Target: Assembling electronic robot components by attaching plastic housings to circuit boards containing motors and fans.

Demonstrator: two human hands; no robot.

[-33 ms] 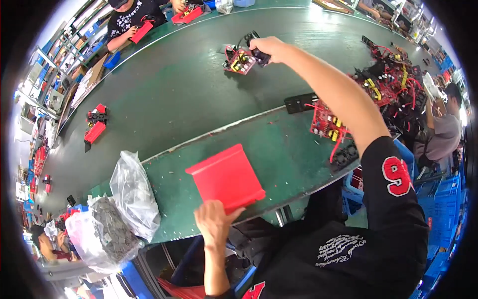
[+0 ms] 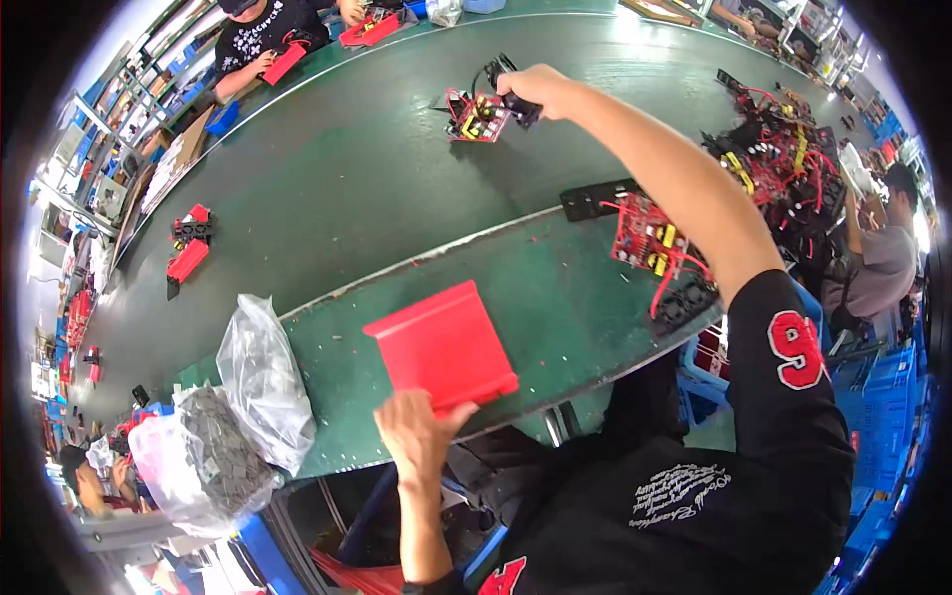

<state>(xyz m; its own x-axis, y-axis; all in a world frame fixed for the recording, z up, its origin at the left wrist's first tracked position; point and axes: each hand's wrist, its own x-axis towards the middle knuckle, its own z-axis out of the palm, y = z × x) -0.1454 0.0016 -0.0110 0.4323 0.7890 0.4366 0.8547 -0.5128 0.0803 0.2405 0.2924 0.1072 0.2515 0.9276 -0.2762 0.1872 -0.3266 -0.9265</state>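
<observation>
On the green bench in front of me lies a red sheet panel [image 2: 444, 342] with folded edges. My left hand [image 2: 418, 431] grips its near edge, thumb lying along the edge; the fingertips are partly hidden. Far out over the dark belt, my right hand [image 2: 540, 91] is closed round the black end part of a circuit board assembly [image 2: 479, 117], which has red wires and yellow components. A similar board assembly [image 2: 650, 238] with red wires and black end plates rests on the bench under my right forearm.
Several more board assemblies [image 2: 783, 164] are heaped at the right. A clear plastic bag [image 2: 263, 382] and a bag of grey parts [image 2: 223, 451] stand at the bench's left end. A red-and-black unit [image 2: 188, 248] sits on the belt. Co-workers [image 2: 263, 45] work across the belt and on both sides.
The red panel, my left hand and the bench sit slightly farther left and up in the view. Both hands keep their holds; the board in my right hand has shifted very slightly.
</observation>
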